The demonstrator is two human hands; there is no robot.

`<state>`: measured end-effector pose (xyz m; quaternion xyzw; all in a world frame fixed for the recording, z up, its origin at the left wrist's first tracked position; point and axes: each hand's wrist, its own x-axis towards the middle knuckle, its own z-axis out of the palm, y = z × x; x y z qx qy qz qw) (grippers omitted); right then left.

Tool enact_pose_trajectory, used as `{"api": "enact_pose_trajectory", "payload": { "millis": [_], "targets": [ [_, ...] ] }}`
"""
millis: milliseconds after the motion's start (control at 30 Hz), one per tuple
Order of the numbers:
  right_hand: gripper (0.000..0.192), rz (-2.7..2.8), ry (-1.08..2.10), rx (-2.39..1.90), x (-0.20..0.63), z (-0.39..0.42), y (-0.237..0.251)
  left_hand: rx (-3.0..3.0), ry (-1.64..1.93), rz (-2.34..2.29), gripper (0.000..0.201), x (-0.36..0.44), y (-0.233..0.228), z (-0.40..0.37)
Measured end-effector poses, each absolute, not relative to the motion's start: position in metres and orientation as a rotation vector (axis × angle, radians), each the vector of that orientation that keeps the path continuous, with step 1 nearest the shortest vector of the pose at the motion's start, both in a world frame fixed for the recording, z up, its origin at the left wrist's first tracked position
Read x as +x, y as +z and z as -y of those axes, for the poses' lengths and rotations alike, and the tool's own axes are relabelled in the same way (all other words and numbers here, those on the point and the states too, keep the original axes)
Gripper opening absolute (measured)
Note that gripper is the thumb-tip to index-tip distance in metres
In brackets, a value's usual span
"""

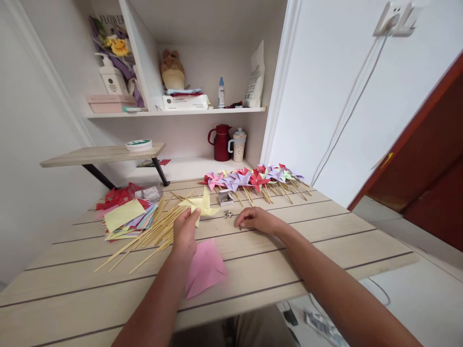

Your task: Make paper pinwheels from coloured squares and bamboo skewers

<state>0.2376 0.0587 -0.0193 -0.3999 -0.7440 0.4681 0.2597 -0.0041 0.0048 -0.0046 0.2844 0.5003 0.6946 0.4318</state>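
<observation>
Left hand (185, 233) partly hides the yellow pinwheel (201, 205) it holds.

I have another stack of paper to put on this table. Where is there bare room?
Bare tabletop lies right of the right hand, below the finished pinwheels; also the near-left corner below the sticks. Crowded: paper pile, left hand holding the yellow pinwheel.

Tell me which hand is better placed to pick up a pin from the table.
Right hand: its fingertips rest just beside the small metal pins, while the left hand is holding the yellow pinwheel.
</observation>
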Motion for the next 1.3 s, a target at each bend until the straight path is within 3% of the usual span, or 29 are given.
{"api": "enact_pose_trajectory", "payload": {
  "millis": [600, 1300],
  "targets": [
    [0.007, 2.049, 1.238, -1.101, 0.237, -0.056, -0.016, 0.742, 1.718, -1.192, 0.03, -0.005, -0.007, -0.006],
    [0.016, 2.035, 1.219, -1.122, 0.234, -0.052, -0.016, 0.708, 1.682, -1.187, 0.02, -0.003, 0.0, -0.003]
  ]
}}
